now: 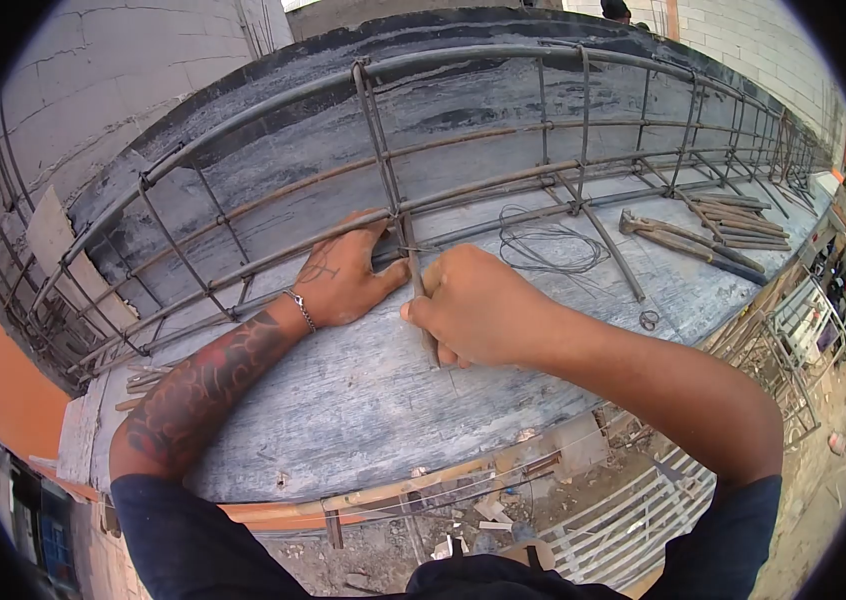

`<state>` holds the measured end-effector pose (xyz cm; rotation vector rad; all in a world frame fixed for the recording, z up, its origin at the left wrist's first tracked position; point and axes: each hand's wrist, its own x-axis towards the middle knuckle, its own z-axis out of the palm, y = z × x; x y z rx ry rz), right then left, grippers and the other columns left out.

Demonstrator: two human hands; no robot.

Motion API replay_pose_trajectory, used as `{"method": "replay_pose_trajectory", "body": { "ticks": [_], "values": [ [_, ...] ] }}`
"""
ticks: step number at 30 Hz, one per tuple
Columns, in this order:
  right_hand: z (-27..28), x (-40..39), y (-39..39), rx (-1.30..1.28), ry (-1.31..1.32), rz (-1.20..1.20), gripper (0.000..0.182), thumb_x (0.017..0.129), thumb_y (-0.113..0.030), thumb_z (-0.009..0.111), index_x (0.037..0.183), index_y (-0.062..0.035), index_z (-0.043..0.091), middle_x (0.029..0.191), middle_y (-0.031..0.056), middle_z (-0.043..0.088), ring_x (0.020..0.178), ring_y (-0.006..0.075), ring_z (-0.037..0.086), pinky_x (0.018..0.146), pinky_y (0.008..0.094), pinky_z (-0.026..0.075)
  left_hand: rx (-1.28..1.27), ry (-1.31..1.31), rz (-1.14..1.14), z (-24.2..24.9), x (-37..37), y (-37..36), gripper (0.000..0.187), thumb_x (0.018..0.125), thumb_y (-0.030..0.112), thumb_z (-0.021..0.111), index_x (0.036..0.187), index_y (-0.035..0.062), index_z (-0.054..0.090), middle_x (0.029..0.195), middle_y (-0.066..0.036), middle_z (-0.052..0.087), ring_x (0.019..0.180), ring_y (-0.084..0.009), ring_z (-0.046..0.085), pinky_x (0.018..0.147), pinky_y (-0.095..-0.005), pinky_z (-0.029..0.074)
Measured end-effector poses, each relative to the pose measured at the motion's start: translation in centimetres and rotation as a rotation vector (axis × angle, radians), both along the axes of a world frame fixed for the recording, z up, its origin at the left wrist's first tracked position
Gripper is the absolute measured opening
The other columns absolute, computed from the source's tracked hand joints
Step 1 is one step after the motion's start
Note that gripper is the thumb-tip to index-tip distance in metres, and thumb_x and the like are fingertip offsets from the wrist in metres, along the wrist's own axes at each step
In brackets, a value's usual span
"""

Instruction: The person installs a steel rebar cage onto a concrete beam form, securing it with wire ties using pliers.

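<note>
A long cage of steel bars (488,183) lies across the grey board (343,400). At one of its crossings, my left hand (348,270) is spread beside the lower bars, its fingers reaching behind them and its thumb toward the joint. My right hand (473,305) is closed round a short steel rod (417,270) that runs up to the same joint. A thin wire end shows between the two hands. Right of my right hand lies a loose coil of thin wire (553,245).
Pincers (693,245) and a pile of short bars (738,215) lie on the board at the right. A bar (613,252) juts from the cage toward me. Below the board's front edge are white slats (633,520) and rubble. A person's head (615,10) shows behind the far wall.
</note>
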<state>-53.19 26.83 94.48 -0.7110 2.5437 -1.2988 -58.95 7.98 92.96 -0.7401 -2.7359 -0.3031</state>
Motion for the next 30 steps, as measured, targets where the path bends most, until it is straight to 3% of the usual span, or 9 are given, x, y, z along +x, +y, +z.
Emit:
{"method": "replay_pose_trajectory", "body": {
  "ticks": [4,6,12,16,19,22,24,26,30],
  "values": [
    [0.2,0.1,0.1,0.113,0.166,0.0,0.029,0.085,-0.019,0.058,0.068,0.0034,0.058,0.053,0.0096,0.058,0.048,0.0159,0.056,0.049,0.0315,0.044,-0.014,0.165,-0.135,-0.5,-0.7,-0.3,0.061,0.082,0.036,0.056,0.125,-0.0061,0.045,0.13,-0.022,0.045,0.126,-0.0342,0.037,0.105,-0.0402,0.032],
    [1.0,0.7,0.1,0.074,0.027,-0.014,0.033,0.083,-0.022,0.06,0.072,0.009,0.064,0.058,0.0184,0.061,0.068,0.0306,0.065,0.069,0.0372,0.05,-0.014,0.083,-0.131,0.5,-0.2,0.0,0.059,0.082,0.034,0.055,0.125,-0.0045,0.046,0.131,-0.021,0.043,0.127,-0.033,0.035,0.106,-0.0404,0.031],
    [3.7,3.8,2.7,0.193,0.191,-0.175,0.04,0.085,-0.029,0.061,0.077,0.0106,0.063,0.059,0.0233,0.059,0.066,0.0348,0.064,0.066,0.0405,0.05,0.025,0.089,-0.185,-0.2,-0.6,-0.2,0.05,0.083,0.028,0.053,0.124,0.0001,0.047,0.125,-0.017,0.046,0.122,-0.032,0.041,0.104,-0.0405,0.035],
    [1.6,2.9,1.5,0.262,0.248,-0.125,0.04,0.085,-0.028,0.06,0.08,0.0113,0.063,0.058,0.0237,0.059,0.063,0.0327,0.064,0.063,0.0384,0.05,0.077,0.029,-0.226,-0.2,-0.5,-0.4,0.05,0.084,0.026,0.05,0.126,-0.0009,0.044,0.123,-0.016,0.047,0.115,-0.0326,0.049,0.1,-0.037,0.039],
    [1.8,3.8,2.4,0.348,0.39,-0.103,0.037,0.087,-0.027,0.058,0.082,0.0093,0.063,0.058,0.021,0.059,0.057,0.0294,0.063,0.057,0.0365,0.048,0.065,0.038,-0.272,-0.1,-1.0,-1.2,0.053,0.085,0.032,0.048,0.126,-0.0013,0.044,0.122,-0.017,0.047,0.116,-0.0323,0.049,0.099,-0.0378,0.04],
    [5.1,4.9,8.1,0.117,0.633,-0.381,0.03,0.088,-0.026,0.056,0.084,0.003,0.065,0.062,0.0162,0.06,0.055,0.0262,0.06,0.052,0.0393,0.041,0.244,-0.06,-0.39,-0.6,-1.9,-0.7,0.062,0.087,0.046,0.045,0.125,-0.0035,0.045,0.122,-0.019,0.046,0.116,-0.0336,0.048,0.098,-0.0407,0.04],
    [5.4,3.7,11.8,0.166,0.6,-0.531,0.032,0.088,-0.028,0.056,0.087,0.0027,0.064,0.064,0.0169,0.062,0.061,0.0272,0.062,0.057,0.0384,0.044,0.123,-0.062,-0.199,-0.1,-0.7,-0.2,0.079,0.085,0.063,0.043,0.123,-0.0057,0.045,0.12,-0.021,0.046,0.117,-0.0358,0.047,0.097,-0.0435,0.04],
    [2.9,2.2,13.7,0.572,0.574,-0.593,0.034,0.088,-0.03,0.055,0.089,0.0022,0.064,0.07,0.0187,0.063,0.067,0.0301,0.064,0.064,0.0394,0.047,0.07,-0.045,-0.15,-0.2,-0.6,0.3,0.091,0.079,0.073,0.043,0.124,-0.0069,0.044,0.118,-0.022,0.046,0.117,-0.0373,0.046,0.097,-0.0441,0.04],
    [0.4,1.7,13.7,0.703,0.656,-0.578,0.035,0.088,-0.031,0.055,0.094,0.0022,0.063,0.08,0.0221,0.064,0.078,0.0333,0.064,0.073,0.042,0.048,0.062,0.007,-0.188,-0.2,-0.4,0.1,0.092,0.077,0.072,0.046,0.124,-0.0065,0.043,0.119,-0.022,0.045,0.117,-0.0369,0.046,0.097,-0.0433,0.04]
  ]
}}
